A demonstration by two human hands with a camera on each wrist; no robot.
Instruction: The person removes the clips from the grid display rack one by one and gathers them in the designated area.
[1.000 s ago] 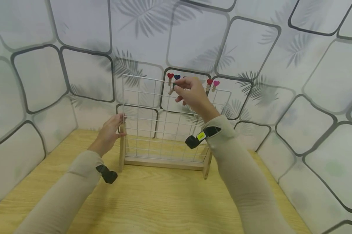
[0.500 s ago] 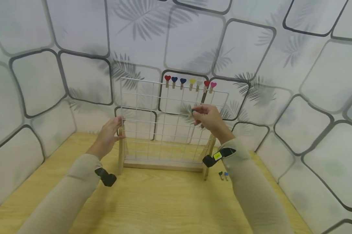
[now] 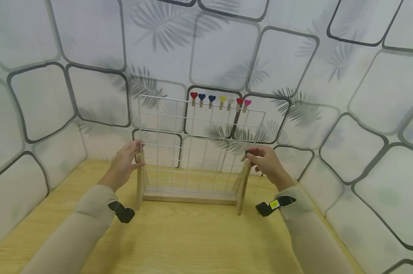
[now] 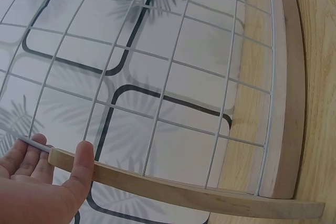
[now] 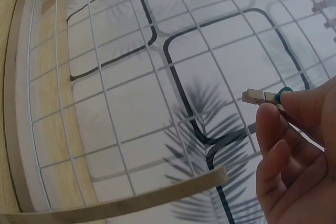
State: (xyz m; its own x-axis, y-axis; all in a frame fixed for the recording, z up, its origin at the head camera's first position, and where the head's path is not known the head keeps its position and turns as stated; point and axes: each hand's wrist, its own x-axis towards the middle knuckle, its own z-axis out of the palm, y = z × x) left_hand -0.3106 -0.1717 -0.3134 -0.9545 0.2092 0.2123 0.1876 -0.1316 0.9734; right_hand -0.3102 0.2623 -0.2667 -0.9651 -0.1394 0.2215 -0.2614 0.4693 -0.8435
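Note:
A wire grid rack with a wooden base [image 3: 189,196] stands on the table. My left hand [image 3: 122,163] holds its left side: in the left wrist view the thumb lies on the wooden upright [image 4: 157,184] and the fingertips reach round the grid's edge wire. Between right thumb and index finger my right hand [image 3: 268,165] pinches a small wooden clothespin [image 5: 257,96] with a green heart. That hand is beside the top of the right upright [image 3: 242,190]; the clothespin looks apart from the wire in the right wrist view.
Along the grid's top wire sit several heart clothespins, among them a red one [image 3: 194,96], a yellow one [image 3: 222,99] and a pink one [image 3: 247,103]. A patterned backdrop [image 3: 223,49] surrounds the wooden tabletop [image 3: 192,243] at the back and sides.
My right hand has come down and right from the top wire to the right upright, still pinching the green clothespin. Two clothespins seen on the table half a second ago are out of sight.

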